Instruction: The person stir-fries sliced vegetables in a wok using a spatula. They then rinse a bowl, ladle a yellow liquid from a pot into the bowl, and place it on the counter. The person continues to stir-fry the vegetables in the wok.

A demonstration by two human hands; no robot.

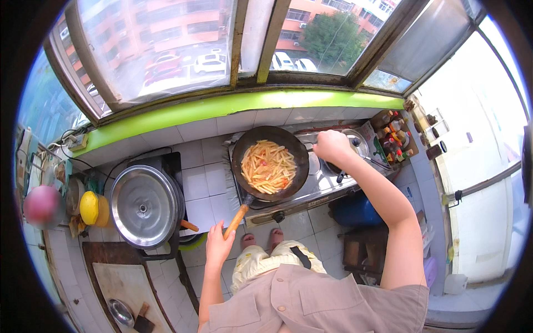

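Observation:
A dark wok (pixel 302 168) sits on the gas stove (pixel 320 183). In it lie cut strips of pale food (pixel 268 166), seemingly potato, with some red bits. My left hand (pixel 218 245) is around the end of the wok's wooden handle (pixel 236 220), the fingers loosely bent. My right hand (pixel 332 145) is closed just beyond the wok's right rim, on what looks like a short dark handle (pixel 310 150); most of that is hidden by the fingers. A glass-lidded pan (pixel 354 141) stands behind my right forearm.
A large lidded metal pot (pixel 143 206) stands on the left, with another wooden handle (pixel 190 225) sticking out beside it. Sauce bottles (pixel 393 139) crowd the right corner. A cutting board (pixel 120 283) carries a metal bowl (pixel 120 312) and a cleaver (pixel 143 320). Windows (pixel 158 45) run behind the stove.

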